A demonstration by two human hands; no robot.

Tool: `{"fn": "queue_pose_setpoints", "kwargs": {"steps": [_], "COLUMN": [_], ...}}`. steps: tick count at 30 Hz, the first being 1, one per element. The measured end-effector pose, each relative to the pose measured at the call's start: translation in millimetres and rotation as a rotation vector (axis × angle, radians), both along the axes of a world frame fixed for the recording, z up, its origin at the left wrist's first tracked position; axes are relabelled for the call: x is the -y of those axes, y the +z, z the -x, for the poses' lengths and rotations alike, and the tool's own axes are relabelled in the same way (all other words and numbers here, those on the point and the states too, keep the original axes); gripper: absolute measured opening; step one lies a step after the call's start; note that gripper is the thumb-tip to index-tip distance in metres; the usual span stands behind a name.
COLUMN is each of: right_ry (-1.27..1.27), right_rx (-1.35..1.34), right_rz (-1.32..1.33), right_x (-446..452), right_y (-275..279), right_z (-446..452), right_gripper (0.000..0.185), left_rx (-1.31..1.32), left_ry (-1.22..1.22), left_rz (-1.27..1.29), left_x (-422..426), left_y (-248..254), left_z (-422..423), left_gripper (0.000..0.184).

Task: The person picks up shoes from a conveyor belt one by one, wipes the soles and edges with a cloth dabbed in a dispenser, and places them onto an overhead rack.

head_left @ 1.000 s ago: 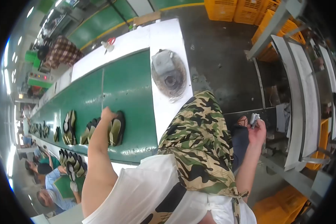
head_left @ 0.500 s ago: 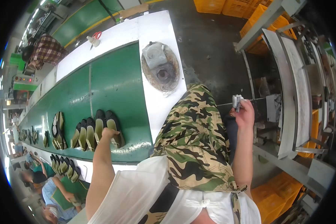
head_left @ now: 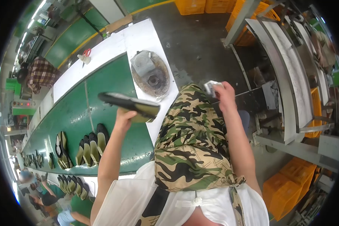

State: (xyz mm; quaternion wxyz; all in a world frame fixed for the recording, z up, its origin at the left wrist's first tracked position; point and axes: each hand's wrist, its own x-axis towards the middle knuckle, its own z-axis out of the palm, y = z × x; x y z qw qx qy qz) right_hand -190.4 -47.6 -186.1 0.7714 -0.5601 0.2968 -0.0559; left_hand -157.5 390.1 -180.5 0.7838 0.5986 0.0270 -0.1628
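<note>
A black and olive shoe [head_left: 133,105] is gripped in my left hand [head_left: 124,118], lifted over the green belt [head_left: 113,83] and tilted nearly level. My right hand [head_left: 225,97] pinches a small whitish-grey item [head_left: 212,88], too blurred to name, above the right edge of my camouflage apron [head_left: 192,143]. Several similar shoes [head_left: 91,147] stand in a row on the belt, left of my left forearm. An oval, stained dish [head_left: 160,73] with a grey block [head_left: 142,63] on it rests on the white table edge beyond the lifted shoe.
Red scissors [head_left: 87,52] and a white bottle [head_left: 85,59] lie on the far white ledge. More shoes [head_left: 73,186] stand on the near ledge at left. Co-workers are at the left. A metal rack [head_left: 282,71] and orange crates [head_left: 290,188] stand at the right.
My left hand has taken one shoe from the row, raised it and brought it toward the dish. My right hand has moved left, closer to my lap, with the small item.
</note>
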Motion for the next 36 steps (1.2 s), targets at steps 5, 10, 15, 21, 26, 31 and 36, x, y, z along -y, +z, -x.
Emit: {"fn": "queue_pose_setpoints", "kwargs": {"steps": [5, 10, 15, 21, 26, 31, 36], "right_ry": [0.172, 0.06, -0.012, 0.045, 0.017, -0.093, -0.107], "right_rx": [0.225, 0.203, 0.2, 0.184, 0.301, 0.538, 0.618], "right_rz": [0.055, 0.201, 0.056, -0.222, -0.204, -0.249, -0.244], "right_x": [-32, -18, -17, -27, -21, -10, 9], "right_y": [33, 28, 42, 90, 117, 135, 136], "right_z": [-7, -1, 9, 17, 11, -10, -30], "right_gripper": [0.015, 0.017, 0.018, 0.015, 0.016, 0.016, 0.015], "left_rx": [0.552, 0.381, 0.189, 0.292, 0.732, 0.381, 0.1], "left_ry": [-0.329, -0.442, -0.522, -0.617, -0.647, -0.893, -1.032], "left_rz": [-0.356, 0.062, 0.236, -0.05, -0.511, -0.351, -0.053], "left_x": [101, 171, 192, 208, 230, 239, 247], "left_y": [31, 69, 78, 57, 78, 80, 101], "left_z": [-28, -17, -13, -14, -17, -30, -25], "left_gripper": [0.066, 0.056, 0.06, 0.068, 0.068, 0.075, 0.079]}}
